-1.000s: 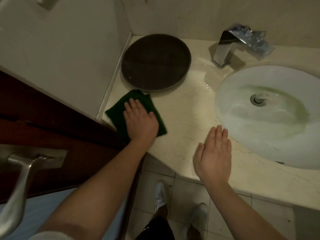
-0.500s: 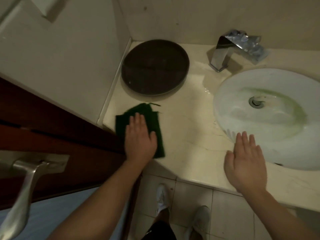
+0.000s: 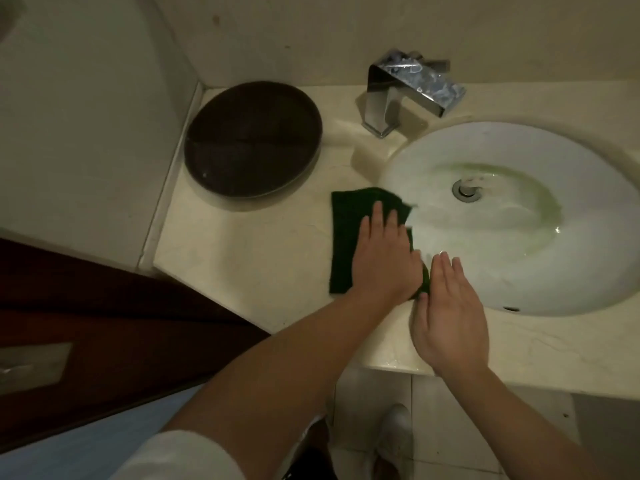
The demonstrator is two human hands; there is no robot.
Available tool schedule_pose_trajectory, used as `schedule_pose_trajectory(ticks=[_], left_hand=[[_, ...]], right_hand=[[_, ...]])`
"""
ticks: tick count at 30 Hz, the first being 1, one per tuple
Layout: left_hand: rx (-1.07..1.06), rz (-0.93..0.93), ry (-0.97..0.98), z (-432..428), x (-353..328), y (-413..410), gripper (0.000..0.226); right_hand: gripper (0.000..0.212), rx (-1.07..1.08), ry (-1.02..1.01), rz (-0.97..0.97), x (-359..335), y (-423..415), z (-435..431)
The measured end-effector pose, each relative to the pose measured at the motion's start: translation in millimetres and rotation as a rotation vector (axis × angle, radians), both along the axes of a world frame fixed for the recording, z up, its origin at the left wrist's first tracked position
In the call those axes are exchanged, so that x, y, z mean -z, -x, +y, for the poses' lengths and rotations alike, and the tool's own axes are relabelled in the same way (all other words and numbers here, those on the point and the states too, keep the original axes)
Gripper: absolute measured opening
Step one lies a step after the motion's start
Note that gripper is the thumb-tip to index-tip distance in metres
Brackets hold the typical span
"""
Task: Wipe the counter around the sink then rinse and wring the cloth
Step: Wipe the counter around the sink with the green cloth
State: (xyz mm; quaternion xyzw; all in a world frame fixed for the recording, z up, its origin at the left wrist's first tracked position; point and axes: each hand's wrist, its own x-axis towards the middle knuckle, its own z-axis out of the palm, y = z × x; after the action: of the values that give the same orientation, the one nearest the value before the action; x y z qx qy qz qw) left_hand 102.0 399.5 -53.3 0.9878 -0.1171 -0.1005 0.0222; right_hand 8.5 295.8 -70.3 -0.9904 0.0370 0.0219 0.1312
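Note:
A dark green cloth lies flat on the beige stone counter, its right edge hanging over the left rim of the white sink. My left hand presses palm-down on the cloth, fingers together and pointing away from me. Just to its right, my right hand is flat and holds nothing, over the counter's front edge with its fingertips at the sink rim. It touches the cloth's near right corner. A greenish stain runs round the basin near the drain.
A chrome tap stands behind the sink against the wall. A dark round tray sits in the counter's back left corner. A dark wooden door is at the left. White shoes stand on the tiled floor below.
My left hand has slid the cloth right, from the counter's left corner to the sink's rim. My right hand now lies close beside the left.

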Motion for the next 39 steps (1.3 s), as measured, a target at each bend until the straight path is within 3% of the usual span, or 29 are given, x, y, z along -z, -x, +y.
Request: schedule_pose_trajectory(ticks=[4, 7, 13, 18, 26, 32, 36, 39], left_hand=[[0.017, 0.033, 0.133, 37.8, -0.1, 54.4, 0.068], [-0.092, 0.051, 0.139, 96.9, 0.4, 97.3, 0.074], [-0.528, -0.075, 0.031, 187.0, 2.8, 30.9, 0.068], [-0.631, -0.077, 0.004, 190.4, 6.2, 20.3, 0.069], [-0.381, -0.046, 0.092, 41.5, 7.4, 108.5, 0.074], [-0.207, 0.006, 0.122, -81.0, 6.5, 136.1, 0.075], [0.019, 0.07, 0.161, -156.7, 4.1, 145.5, 0.072], [0.122, 0.111, 0.187, -165.3, -2.8, 140.1, 0.068]], right_hand=[[0.06, -0.016, 0.009, -0.005, -1.6, 1.3, -1.1], [0.06, -0.017, -0.012, -0.014, -1.0, 1.9, -0.3], [0.059, -0.017, 0.016, -0.015, 0.9, 2.3, -0.3], [0.055, 0.003, 0.01, -0.013, 3.4, 2.0, 0.5], [0.057, -0.084, -0.024, -0.045, -4.4, 23.4, -44.5], [0.063, 0.263, 0.092, -0.066, -3.2, 80.1, -195.9], [0.067, 0.322, 0.068, -0.056, 5.0, 81.6, -199.7], [0.066, 0.374, 0.025, -0.053, 1.5, 79.7, -190.8]])
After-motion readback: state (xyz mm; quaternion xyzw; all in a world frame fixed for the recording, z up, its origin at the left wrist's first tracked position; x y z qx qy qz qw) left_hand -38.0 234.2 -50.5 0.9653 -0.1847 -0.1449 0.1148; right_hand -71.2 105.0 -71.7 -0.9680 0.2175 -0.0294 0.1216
